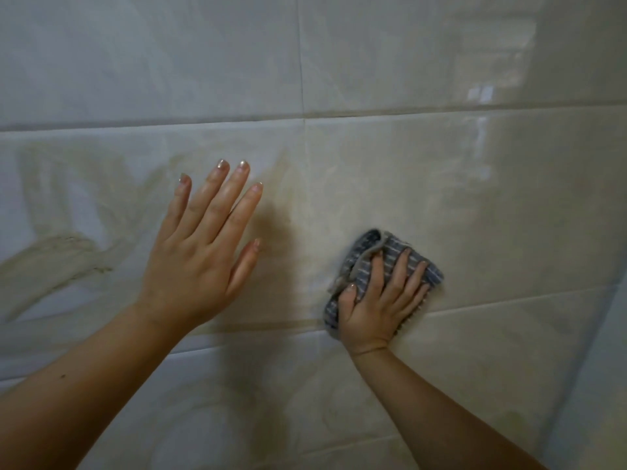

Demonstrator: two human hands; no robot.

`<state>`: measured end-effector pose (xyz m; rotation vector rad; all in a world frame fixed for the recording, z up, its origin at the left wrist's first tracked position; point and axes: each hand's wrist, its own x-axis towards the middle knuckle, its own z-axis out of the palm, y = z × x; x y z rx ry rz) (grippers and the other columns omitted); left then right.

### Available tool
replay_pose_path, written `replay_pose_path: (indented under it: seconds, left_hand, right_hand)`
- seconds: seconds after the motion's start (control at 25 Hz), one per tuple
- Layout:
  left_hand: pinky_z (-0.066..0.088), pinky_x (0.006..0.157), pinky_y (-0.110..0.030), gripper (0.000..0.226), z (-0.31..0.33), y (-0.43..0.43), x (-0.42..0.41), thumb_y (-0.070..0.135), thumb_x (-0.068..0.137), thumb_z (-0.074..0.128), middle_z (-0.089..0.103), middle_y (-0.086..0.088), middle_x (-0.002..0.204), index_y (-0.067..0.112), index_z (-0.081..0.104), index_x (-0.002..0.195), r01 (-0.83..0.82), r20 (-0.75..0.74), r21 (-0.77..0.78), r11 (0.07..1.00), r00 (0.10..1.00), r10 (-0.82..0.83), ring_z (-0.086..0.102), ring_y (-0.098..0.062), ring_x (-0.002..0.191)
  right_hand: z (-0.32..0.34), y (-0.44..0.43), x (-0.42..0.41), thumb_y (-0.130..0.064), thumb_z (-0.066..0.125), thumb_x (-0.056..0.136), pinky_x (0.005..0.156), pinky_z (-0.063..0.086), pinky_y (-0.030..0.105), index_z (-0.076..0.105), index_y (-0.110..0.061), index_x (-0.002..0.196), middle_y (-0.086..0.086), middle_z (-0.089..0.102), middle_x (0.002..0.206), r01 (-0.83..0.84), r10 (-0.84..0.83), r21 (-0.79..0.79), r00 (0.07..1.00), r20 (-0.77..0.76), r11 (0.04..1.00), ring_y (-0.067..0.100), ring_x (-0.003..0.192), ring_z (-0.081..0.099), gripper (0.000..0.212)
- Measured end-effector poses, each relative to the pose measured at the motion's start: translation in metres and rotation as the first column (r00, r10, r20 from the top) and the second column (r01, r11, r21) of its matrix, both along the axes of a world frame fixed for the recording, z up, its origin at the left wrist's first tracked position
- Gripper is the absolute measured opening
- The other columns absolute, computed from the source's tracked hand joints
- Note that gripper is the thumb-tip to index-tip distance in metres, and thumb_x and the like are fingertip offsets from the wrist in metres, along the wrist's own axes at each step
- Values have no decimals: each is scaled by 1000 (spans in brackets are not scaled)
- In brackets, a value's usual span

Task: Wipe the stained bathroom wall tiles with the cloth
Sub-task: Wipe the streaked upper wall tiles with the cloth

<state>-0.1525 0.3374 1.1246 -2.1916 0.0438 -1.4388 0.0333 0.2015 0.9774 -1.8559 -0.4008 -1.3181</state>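
- Hands work apart on the wall tiles [475,205]: the left hand [193,262] is open, fingers spread, raised flat toward the tile left of the cloth, likely bracing the person; actual contact cannot be told.
- Brownish stain smears [57,256] lie left of that hand, well apart from the cloth, so that patch looks not yet wiped.
- Right of the left hand, the right hand [376,300] presses the folded grey striped cloth [376,252] against the tile, fingers splayed over it to spread pressure.
- Beneath the cloth runs a grout line [509,301]; the tile to its right looks clean.
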Motion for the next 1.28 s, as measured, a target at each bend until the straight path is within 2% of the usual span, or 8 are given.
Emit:
replay_pose_path:
  seconds: [0.28, 0.52, 0.64, 0.8, 0.88, 0.96, 1.12, 1.28]
  left_hand:
    - [20, 118, -58, 57, -11, 15, -13, 31, 102, 42, 27, -18, 159, 2, 34, 150, -33, -22, -23, 999, 999, 33, 22, -34, 148]
    - [18, 119, -57, 55, -6, 19, -18, 32, 103, 38, 27, -19, 158, 3, 34, 150, -48, 17, -67, 997, 999, 50, 22, -34, 148]
    - [20, 118, -57, 56, -11, 20, -21, 31, 102, 44, 29, -19, 157, 2, 36, 149, -45, 24, -70, 997, 999, 46, 24, -34, 148]
    - [22, 118, -58, 58, -25, 21, -25, 30, 99, 48, 29, -18, 158, 2, 36, 149, -60, 3, -83, 995, 998, 61, 25, -34, 148]
    - [21, 118, -57, 57, -26, 21, -30, 31, 100, 45, 28, -17, 158, 3, 35, 149, -69, -16, -82, 994, 998, 68, 24, -33, 148]
    - [21, 119, -57, 56, -21, 25, -35, 33, 102, 39, 28, -17, 158, 3, 35, 150, -83, -7, -81, 993, 997, 83, 24, -32, 148]
    - [21, 118, -57, 54, -10, 25, -38, 32, 103, 37, 29, -19, 157, 3, 36, 149, -87, 42, -101, 991, 995, 92, 24, -33, 148]
    - [21, 119, -56, 55, -11, 26, -40, 31, 102, 40, 29, -19, 157, 2, 37, 148, -87, 62, -108, 990, 994, 94, 24, -33, 148]
  right_hand:
    - [20, 23, -28, -45, 49, 83, 114, 15, 62, 29, -35, 145, 7, 20, 156, -11, 125, -374, 952, 281, 927, 38, 147, 11, 66]
    - [158, 39, -31, -40, 48, 87, 115, 15, 63, 46, -27, 144, 14, 37, 152, 1, 44, -159, 961, 273, 987, 44, 141, 27, 58]
    - [110, 41, -36, -43, 49, 87, 115, 13, 63, 38, -30, 146, 12, 32, 156, 19, 79, -293, 944, 320, 956, 42, 144, 21, 61]
    - [-13, 22, -29, -45, 58, 79, 117, 5, 60, 41, -35, 139, 3, 14, 161, 85, 204, -591, 891, 406, 802, 35, 149, 5, 63]
    - [-26, 2, -15, -47, 61, 76, 116, 8, 59, 44, -36, 137, 1, 10, 163, 114, 249, -640, 858, 449, 760, 33, 150, 7, 64]
    - [13, -7, -6, -43, 59, 77, 114, 13, 59, 45, -35, 136, 3, 21, 159, 74, 240, -580, 862, 446, 811, 34, 149, 10, 62]
    - [169, 28, -24, -40, 51, 86, 115, 14, 63, 43, -29, 145, 12, 34, 155, 41, 49, -243, 934, 354, 969, 45, 143, 23, 61]
    - [178, 64, -54, -41, 50, 86, 115, 11, 64, 43, -28, 145, 11, 34, 155, 17, 107, -295, 912, 396, 955, 44, 144, 22, 61]
